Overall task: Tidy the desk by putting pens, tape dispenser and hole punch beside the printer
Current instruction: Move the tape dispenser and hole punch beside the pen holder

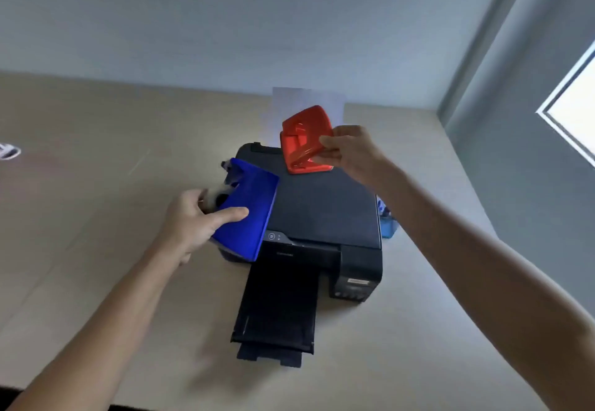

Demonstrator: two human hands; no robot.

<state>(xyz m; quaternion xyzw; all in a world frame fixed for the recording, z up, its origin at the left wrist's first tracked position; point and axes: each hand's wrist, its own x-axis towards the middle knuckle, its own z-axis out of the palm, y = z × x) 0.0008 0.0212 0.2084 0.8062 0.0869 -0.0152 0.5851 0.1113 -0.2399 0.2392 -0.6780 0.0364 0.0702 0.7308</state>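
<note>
A black printer (322, 214) stands on the beige desk (80, 185) with its output tray pulled out toward me. My left hand (196, 220) grips a blue tape dispenser (246, 208), held in the air over the printer's left edge. My right hand (347, 150) holds a red hole punch (304, 140) above the back of the printer's lid. A blue pen holder (388, 220) with pens peeks out on the desk just right of the printer, mostly hidden behind my right forearm.
White paper (306, 105) stands in the printer's rear feed. A small white object (9, 151) lies at the far left edge of the desk. A grey wall and a window (576, 111) bound the right side.
</note>
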